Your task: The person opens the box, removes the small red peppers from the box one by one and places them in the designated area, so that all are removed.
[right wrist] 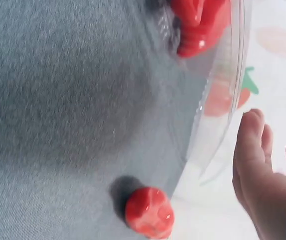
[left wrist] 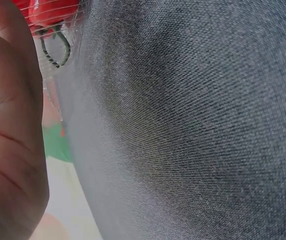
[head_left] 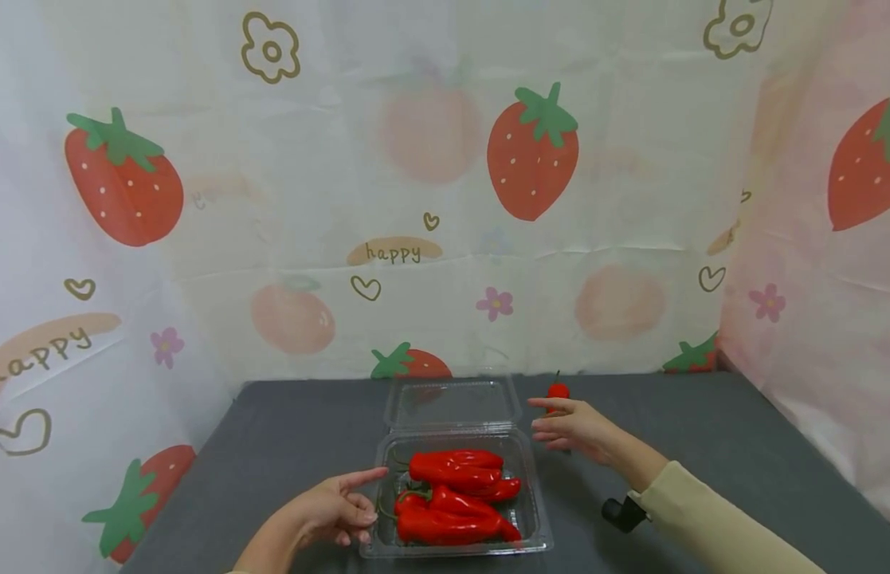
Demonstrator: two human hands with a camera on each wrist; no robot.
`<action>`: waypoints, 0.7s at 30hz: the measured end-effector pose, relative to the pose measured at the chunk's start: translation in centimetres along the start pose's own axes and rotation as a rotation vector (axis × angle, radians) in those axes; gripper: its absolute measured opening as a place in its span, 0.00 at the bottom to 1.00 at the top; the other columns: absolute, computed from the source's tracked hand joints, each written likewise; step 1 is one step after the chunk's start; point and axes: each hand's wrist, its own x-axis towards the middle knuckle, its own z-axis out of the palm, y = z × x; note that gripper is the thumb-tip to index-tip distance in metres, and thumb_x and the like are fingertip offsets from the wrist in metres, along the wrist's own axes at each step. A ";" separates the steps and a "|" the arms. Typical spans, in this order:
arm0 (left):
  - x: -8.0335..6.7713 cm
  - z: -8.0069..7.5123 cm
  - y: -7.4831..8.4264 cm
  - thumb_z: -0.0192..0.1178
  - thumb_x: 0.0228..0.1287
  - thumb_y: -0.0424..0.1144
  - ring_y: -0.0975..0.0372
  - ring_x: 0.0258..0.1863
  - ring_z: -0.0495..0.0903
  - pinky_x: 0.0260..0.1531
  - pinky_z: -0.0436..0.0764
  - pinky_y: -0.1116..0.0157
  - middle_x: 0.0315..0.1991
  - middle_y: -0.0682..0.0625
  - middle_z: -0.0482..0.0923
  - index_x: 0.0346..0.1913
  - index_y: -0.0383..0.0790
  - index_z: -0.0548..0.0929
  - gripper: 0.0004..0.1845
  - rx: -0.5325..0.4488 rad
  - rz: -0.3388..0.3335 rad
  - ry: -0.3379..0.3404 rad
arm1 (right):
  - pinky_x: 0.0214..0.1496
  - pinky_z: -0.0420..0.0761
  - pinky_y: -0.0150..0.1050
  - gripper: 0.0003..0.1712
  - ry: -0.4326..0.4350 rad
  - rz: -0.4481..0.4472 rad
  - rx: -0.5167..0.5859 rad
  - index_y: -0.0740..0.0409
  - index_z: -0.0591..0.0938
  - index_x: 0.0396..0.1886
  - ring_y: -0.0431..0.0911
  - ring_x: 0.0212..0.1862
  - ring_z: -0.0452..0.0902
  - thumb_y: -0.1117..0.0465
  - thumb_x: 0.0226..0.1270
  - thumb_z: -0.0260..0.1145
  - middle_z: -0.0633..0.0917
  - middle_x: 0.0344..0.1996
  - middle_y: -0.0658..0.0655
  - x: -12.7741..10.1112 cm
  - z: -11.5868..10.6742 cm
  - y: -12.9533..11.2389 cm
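A clear plastic clamshell box (head_left: 538, 522) stands on the table with its lid (head_left: 452, 402) tipped back. Several glossy red peppers (head_left: 452, 526) with green stems lie inside. At the box's left side is my left hand (head_left: 337, 510), index finger extended to the rim; whether it presses the wall I cannot tell. My right hand (head_left: 581, 430) hovers right of the lid, fingers stretched and holding nothing. Behind those fingers, partly hidden in the head view, is another red pepper (right wrist: 150, 212), seen fully on the tabletop in the right wrist view.
The grey cloth-covered table (head_left: 294, 422) extends to both sides of the box. A white curtain (head_left: 445, 319) printed with strawberries hangs along the back and sides. A small black device (head_left: 624, 514) sits at my right wrist.
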 end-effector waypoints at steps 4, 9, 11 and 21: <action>0.0 -0.1 -0.1 0.60 0.63 0.26 0.66 0.22 0.81 0.19 0.75 0.75 0.28 0.53 0.81 0.76 0.33 0.52 0.41 -0.004 0.004 -0.012 | 0.58 0.75 0.53 0.38 -0.066 -0.011 0.000 0.73 0.61 0.71 0.61 0.55 0.77 0.61 0.68 0.65 0.70 0.60 0.76 0.2 0.9 0.0; 0.1 -0.1 -0.3 0.60 0.64 0.26 0.66 0.23 0.82 0.19 0.74 0.75 0.28 0.53 0.81 0.76 0.33 0.52 0.41 -0.012 0.007 -0.029 | 0.56 0.77 0.50 0.38 -0.099 -0.010 0.003 0.72 0.62 0.71 0.62 0.55 0.78 0.60 0.67 0.66 0.73 0.58 0.74 0.4 1.9 -0.1; 0.1 -0.1 -0.3 0.60 0.64 0.25 0.66 0.22 0.82 0.18 0.74 0.75 0.28 0.53 0.81 0.76 0.33 0.51 0.41 -0.016 0.008 -0.027 | 0.55 0.78 0.50 0.38 -0.099 -0.008 -0.001 0.71 0.63 0.70 0.62 0.55 0.78 0.59 0.67 0.67 0.74 0.57 0.73 0.5 2.3 -0.2; 0.3 -0.2 -0.2 0.59 0.64 0.25 0.66 0.22 0.82 0.18 0.74 0.74 0.27 0.53 0.81 0.76 0.33 0.51 0.41 -0.016 0.010 -0.022 | 0.54 0.78 0.51 0.36 -0.095 0.000 -0.057 0.69 0.67 0.69 0.61 0.55 0.78 0.60 0.65 0.67 0.77 0.56 0.72 1.4 3.8 -0.1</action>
